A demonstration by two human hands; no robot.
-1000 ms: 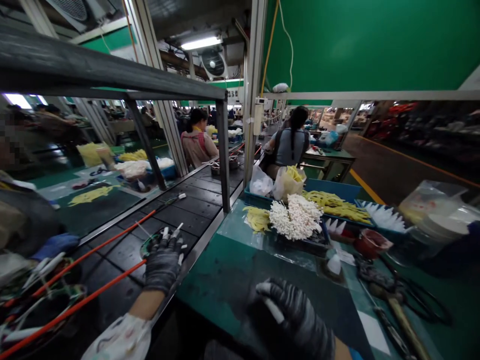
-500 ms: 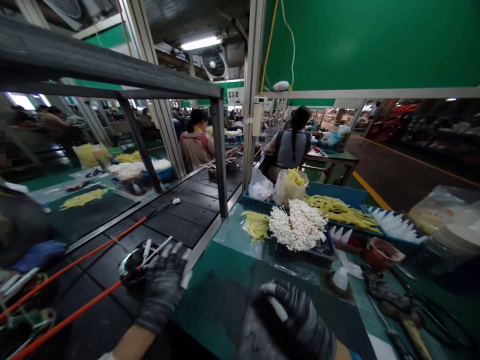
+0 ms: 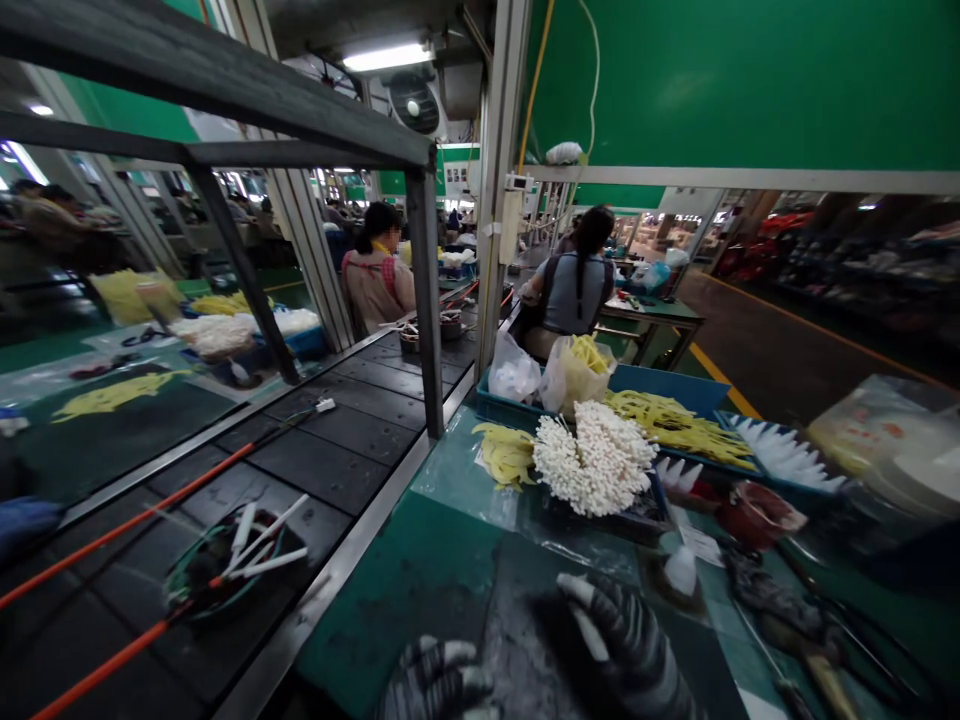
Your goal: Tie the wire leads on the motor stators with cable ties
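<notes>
My left hand (image 3: 439, 682), in a grey striped glove with white fingertips, is at the bottom edge over the bench; its fingers are loosely bent, with nothing visible in them. To its right, my right hand (image 3: 630, 645) in a matching glove hovers low over the dark mat (image 3: 517, 620), fingers pointing left and slightly apart. No object shows in it. A motor stator (image 3: 199, 570), a dark wire-wound ring with several white sleeved leads, lies on the black conveyor (image 3: 330, 460) at left, apart from both hands.
Beyond the mat stand a tray of white-tipped sleeves (image 3: 596, 455), yellow sleeves (image 3: 506, 455) and a blue bin with white cones (image 3: 784, 450). Tools with cables (image 3: 817, 650) lie at right. A metal frame (image 3: 426, 300) spans the conveyor. Co-workers (image 3: 577, 280) sit farther along.
My left hand has left the stator on the conveyor and moved right and down to the bench. The stator shows farther left. My right hand is slightly lower.
</notes>
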